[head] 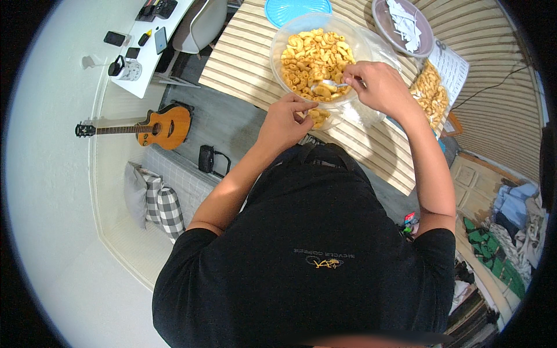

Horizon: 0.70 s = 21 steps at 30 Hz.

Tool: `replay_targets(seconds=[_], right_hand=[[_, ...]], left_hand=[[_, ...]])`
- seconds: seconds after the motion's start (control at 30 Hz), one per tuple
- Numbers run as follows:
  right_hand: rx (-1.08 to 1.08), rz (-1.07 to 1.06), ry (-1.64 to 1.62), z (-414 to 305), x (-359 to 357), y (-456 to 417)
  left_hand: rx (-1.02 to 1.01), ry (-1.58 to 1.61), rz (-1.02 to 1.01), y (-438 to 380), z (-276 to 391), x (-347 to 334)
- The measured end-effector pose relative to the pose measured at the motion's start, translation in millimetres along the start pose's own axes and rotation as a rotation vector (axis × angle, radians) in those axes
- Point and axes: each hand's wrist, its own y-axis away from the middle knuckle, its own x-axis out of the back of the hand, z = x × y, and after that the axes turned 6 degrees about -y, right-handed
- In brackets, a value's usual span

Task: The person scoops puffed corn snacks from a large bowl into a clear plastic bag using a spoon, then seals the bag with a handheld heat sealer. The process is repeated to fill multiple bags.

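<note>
A big clear plastic tub [277,65] of curved, tube-shaped macaroni snacks [320,48] stands on the striped table. My right hand [377,85] grips the handle of a metal spoon [333,83], whose bowl is among the snacks near the tub's near side. Close below the rim, my left hand [289,119] has its fingers at a small clear bag or cup [333,122] with some of the snacks in it. Whether that container is a bag or a cup I cannot tell. Clear plastic film [361,111] lies beside the tub, partly under my right wrist.
A blue lid [298,11] lies beyond the tub. Right of it are a purple basin [424,51] with white paper strips, a filled bag of snacks [431,98], a printed sheet [452,65] and scissors [441,45]. The table's near edge [383,176] runs before my body.
</note>
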Motion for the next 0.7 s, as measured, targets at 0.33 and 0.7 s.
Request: replay_targets(seconds=[0.33, 0.7], right_hand=[[0.235, 0.107, 0.202, -19.0, -6.3, 28.4], [0.072, 0.200, 0.442, 56.3, -80.7, -37.4]], left_hand=[[0.028, -0.003, -0.021, -0.6, -2.6, 0.8], [0.003, 0.017, -0.015, 1.7, -3.7, -1.8]])
